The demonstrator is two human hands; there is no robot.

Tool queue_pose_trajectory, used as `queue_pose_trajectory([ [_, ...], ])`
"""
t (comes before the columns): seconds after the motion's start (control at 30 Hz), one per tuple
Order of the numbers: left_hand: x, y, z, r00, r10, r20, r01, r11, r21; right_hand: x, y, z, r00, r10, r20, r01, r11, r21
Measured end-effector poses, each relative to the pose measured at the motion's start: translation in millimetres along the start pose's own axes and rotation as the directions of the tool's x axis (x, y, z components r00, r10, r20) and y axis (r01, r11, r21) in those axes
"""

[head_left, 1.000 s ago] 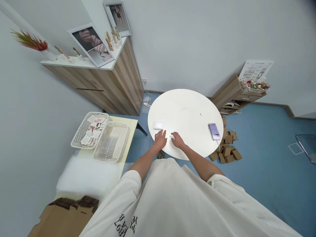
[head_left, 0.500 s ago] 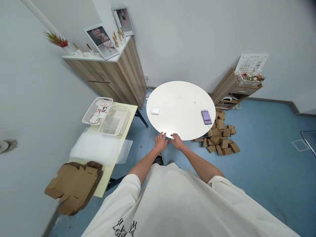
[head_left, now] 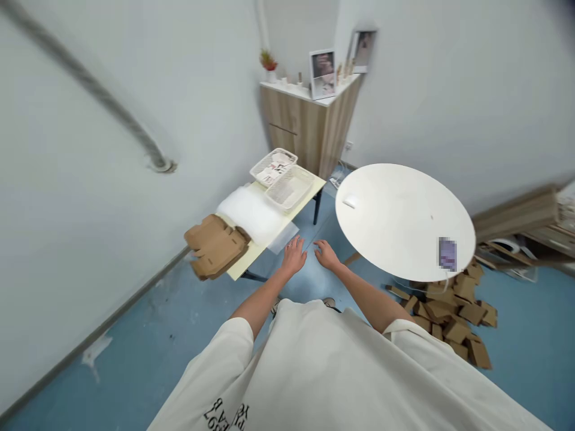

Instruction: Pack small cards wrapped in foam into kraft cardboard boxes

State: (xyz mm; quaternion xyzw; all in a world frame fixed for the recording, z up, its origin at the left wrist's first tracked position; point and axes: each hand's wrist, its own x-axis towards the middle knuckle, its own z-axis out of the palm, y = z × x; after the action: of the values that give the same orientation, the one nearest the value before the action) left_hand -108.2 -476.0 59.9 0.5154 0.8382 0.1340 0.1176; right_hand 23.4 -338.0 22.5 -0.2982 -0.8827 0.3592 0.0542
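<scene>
My left hand (head_left: pixel 294 254) and my right hand (head_left: pixel 326 254) hover side by side over the blue floor, in the gap between the yellow side table (head_left: pixel 251 254) and the round white table (head_left: pixel 404 218). Both hands are empty with fingers loosely spread. The left hand is close to the corner of the clear foam sheet (head_left: pixel 251 212) lying on the yellow table. A stack of flat cardboard blanks (head_left: pixel 215 245) sits at that table's near end. Two white mesh baskets (head_left: pixel 283 176) stand at its far end.
On the round table lie a small white box (head_left: pixel 349 202) and a phone (head_left: pixel 447 254). Several small cardboard boxes (head_left: pixel 449 317) are piled on the floor under its right side. A wooden cabinet (head_left: pixel 309 123) with framed pictures stands in the corner. A wall runs along the left.
The view has swung left and pulled back from the round table. Both hands left the table's surface and edge and now hang over the floor nearer the yellow table.
</scene>
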Motion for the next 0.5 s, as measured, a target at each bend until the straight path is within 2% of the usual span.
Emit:
queue_pose_trajectory([
  [0.13,-44.2,-83.4,-21.9,0.988,-0.136,-0.078,0.134,0.991,-0.030,31.6,-74.0,57.3,0.991,-0.101,0.090,0.102,0.995,-0.003],
  [0.27,-87.4,-173.7,-37.0,0.961,-0.263,-0.089,0.262,0.965,-0.022,49.2,-140.1,114.5,0.972,-0.161,0.171,0.167,0.986,-0.017],
  [0.4,-121.0,-256.7,-49.0,0.921,-0.383,-0.062,0.386,0.922,0.041,58.6,-187.1,157.4,0.951,-0.202,0.232,0.219,0.974,-0.049],
  [0.5,-135.9,-303.1,-56.7,0.906,-0.422,0.017,0.420,0.905,0.076,65.5,-213.1,178.5,0.937,-0.225,0.269,0.256,0.963,-0.086],
])
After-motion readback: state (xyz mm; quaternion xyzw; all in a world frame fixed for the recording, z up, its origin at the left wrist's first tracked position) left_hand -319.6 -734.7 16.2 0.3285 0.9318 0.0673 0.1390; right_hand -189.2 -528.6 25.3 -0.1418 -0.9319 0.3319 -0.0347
